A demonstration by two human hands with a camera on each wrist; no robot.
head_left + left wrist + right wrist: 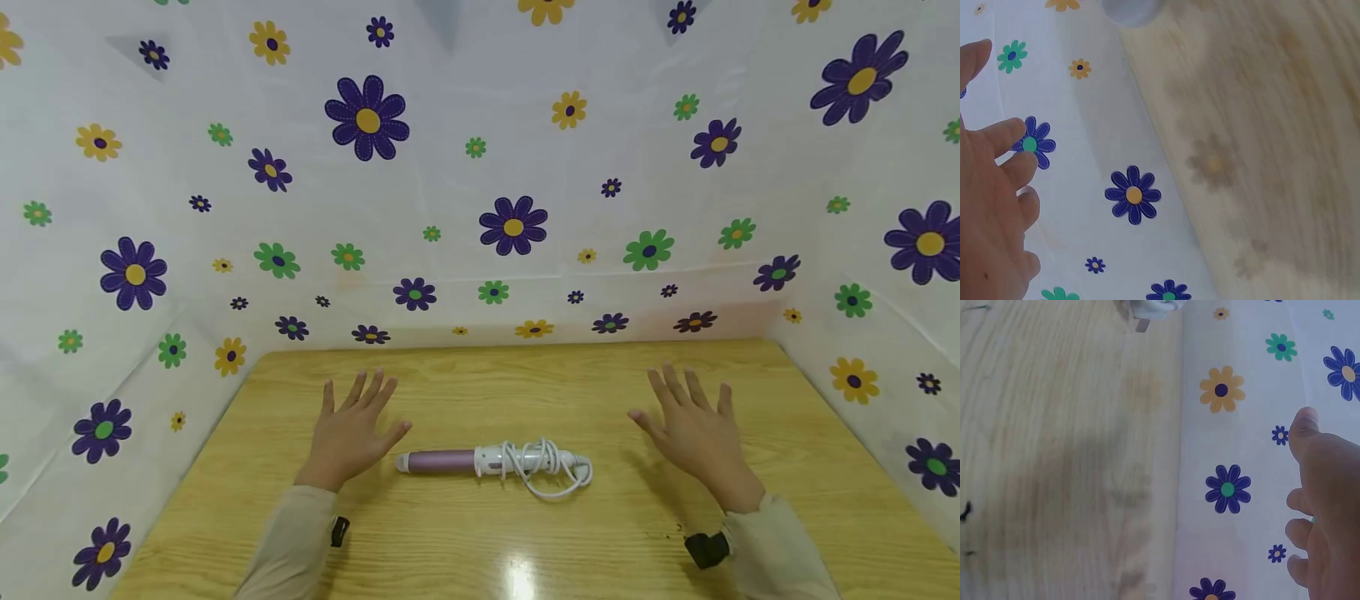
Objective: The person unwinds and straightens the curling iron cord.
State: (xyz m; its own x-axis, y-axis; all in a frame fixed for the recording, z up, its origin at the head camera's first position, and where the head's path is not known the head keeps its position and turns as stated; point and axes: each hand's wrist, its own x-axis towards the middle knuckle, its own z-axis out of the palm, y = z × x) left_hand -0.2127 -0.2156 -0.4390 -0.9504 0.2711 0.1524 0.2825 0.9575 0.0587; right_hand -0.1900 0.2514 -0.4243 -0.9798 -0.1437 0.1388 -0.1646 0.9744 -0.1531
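Observation:
A curling iron [442, 462] lies crosswise on the wooden table, its mauve barrel pointing left. Around its white handle, on the right, the white cord [547, 458] is wound in loops. To the left of the barrel tip is my left hand [347, 437], fingers spread and holding nothing. My right hand [697, 433] is spread likewise, off to the right of the plug end, with nothing in it. The left wrist view catches the pale barrel tip [1132, 9] at its top edge. At the top of the right wrist view, part of the white plug end [1155, 306] shows.
The wooden table [480, 392] meets a white flowered cloth [450, 183] at the back and both sides. Dark wrist straps [707, 550] hang at both sleeves. Small dark specks [966, 511] mark the tabletop near the right wrist.

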